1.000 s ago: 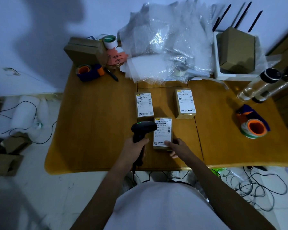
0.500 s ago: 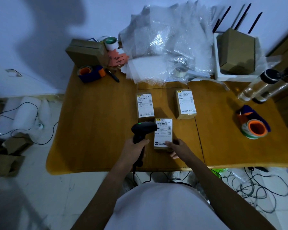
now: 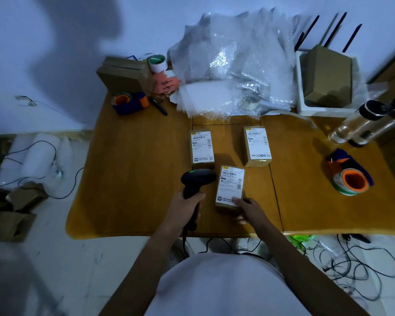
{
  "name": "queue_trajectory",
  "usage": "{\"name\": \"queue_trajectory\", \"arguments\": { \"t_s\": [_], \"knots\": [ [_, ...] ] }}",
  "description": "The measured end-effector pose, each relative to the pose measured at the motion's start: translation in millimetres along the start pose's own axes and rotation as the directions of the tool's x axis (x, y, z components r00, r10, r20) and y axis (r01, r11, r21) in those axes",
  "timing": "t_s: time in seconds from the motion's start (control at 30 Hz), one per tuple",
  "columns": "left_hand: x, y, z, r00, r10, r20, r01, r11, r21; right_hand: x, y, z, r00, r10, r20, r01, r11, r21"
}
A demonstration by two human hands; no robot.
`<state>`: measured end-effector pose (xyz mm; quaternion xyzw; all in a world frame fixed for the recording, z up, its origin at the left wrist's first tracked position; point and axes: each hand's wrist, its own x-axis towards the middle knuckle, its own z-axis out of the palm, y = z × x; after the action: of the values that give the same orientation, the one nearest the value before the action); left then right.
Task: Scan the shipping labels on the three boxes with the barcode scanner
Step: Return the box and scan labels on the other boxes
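Note:
Three small brown boxes with white shipping labels lie on the wooden table [image 3: 135,179]. The near box [image 3: 230,188] is in front of me, the far left box [image 3: 201,147] and far right box [image 3: 257,145] sit behind it. My left hand [image 3: 184,210] grips the handle of the black barcode scanner [image 3: 196,180], whose head with a green light sits just left of the near box. My right hand [image 3: 249,209] rests its fingers on the near box's front right corner.
Bubble wrap [image 3: 233,71] is piled at the back. Tape dispensers sit at the back left [image 3: 129,102] and right [image 3: 350,176]. Clear bottles [image 3: 360,123], a white bin with a carton [image 3: 326,80] and a brown carton [image 3: 123,73] ring the table. Cables [image 3: 363,267] trail on the floor.
The scanner and both hands hold nearly the same pose at the near box; a green light now shows on the scanner head.

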<state>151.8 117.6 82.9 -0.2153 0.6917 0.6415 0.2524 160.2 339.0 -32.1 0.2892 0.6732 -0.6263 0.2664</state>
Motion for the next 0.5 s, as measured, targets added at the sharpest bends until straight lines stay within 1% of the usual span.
{"name": "queue_trajectory", "arguments": {
  "t_s": [0.13, 0.27, 0.37, 0.5],
  "knots": [
    [0.9, -1.3, 1.0, 1.000, -0.012, 0.005, 0.012, 1.000, -0.009, -7.2, 1.3, -4.9, 0.999, 0.011, 0.041, -0.016, 0.991, 0.130],
    [1.3, -1.1, 3.3, 0.999, -0.034, 0.012, 0.034, 0.999, -0.009, -10.0, -4.1, -12.5, 0.999, 0.002, 0.053, -0.017, 0.959, 0.283],
    [1.0, -1.0, 4.1, 0.999, -0.040, 0.016, 0.040, 0.999, -0.008, -8.5, -13.7, -15.1, 0.996, -0.028, 0.080, 0.000, 0.942, 0.336],
    [-0.5, 0.4, 3.7, 0.999, -0.028, 0.017, 0.028, 1.000, -0.005, -8.3, -35.9, -15.9, 0.986, -0.097, 0.133, 0.026, 0.890, 0.455]
  ]
}}
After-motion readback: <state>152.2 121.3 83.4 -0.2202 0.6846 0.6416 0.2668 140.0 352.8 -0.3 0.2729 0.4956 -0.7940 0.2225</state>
